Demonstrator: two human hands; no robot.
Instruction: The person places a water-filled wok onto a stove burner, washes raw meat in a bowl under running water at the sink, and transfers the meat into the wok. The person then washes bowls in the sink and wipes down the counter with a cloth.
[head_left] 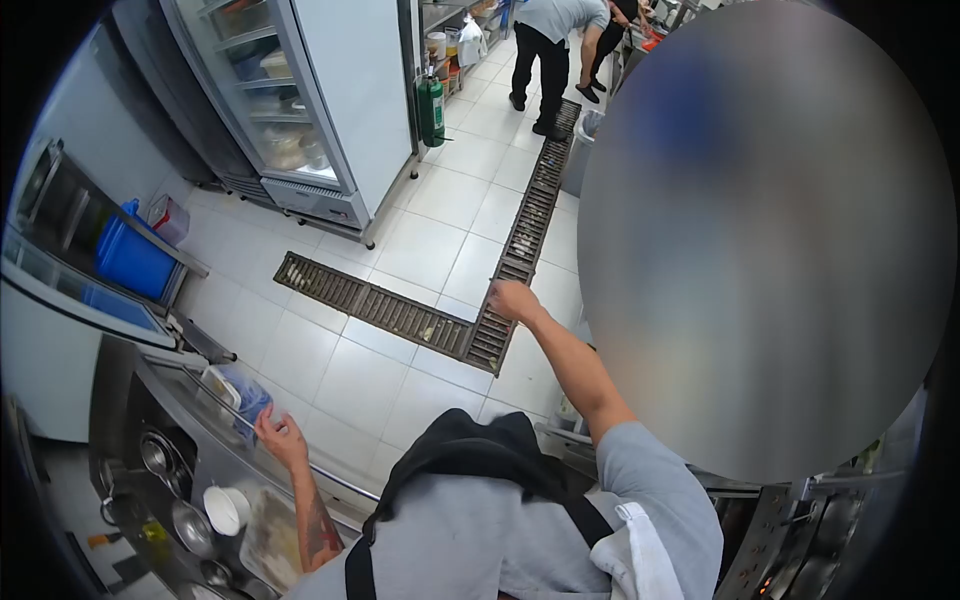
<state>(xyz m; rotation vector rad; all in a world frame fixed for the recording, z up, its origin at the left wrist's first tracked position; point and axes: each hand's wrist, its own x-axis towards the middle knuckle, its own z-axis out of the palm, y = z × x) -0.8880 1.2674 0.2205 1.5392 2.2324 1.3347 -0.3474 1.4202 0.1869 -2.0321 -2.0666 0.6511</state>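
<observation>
My left hand (281, 437) is at the edge of the steel counter (170, 390), its fingers apart and slightly bent. Close to those fingers are a clear plastic bag with blue in it (240, 395) and the metal rail (345, 485) along the counter. My right hand (512, 300) reaches forward above the floor drain grate (485, 340), with its fingers curled closed. Its palm faces away, so anything inside is hidden. A white cloth (637, 555) hangs over my right shoulder.
Metal pans (190, 525) and a white tub (227, 510) are on the left counter. A glass-door fridge (290, 120), green extinguisher (430, 110) and blue bin (137, 250) stand beyond. Co-workers (545, 60) are at the back. A large blurred patch covers the right.
</observation>
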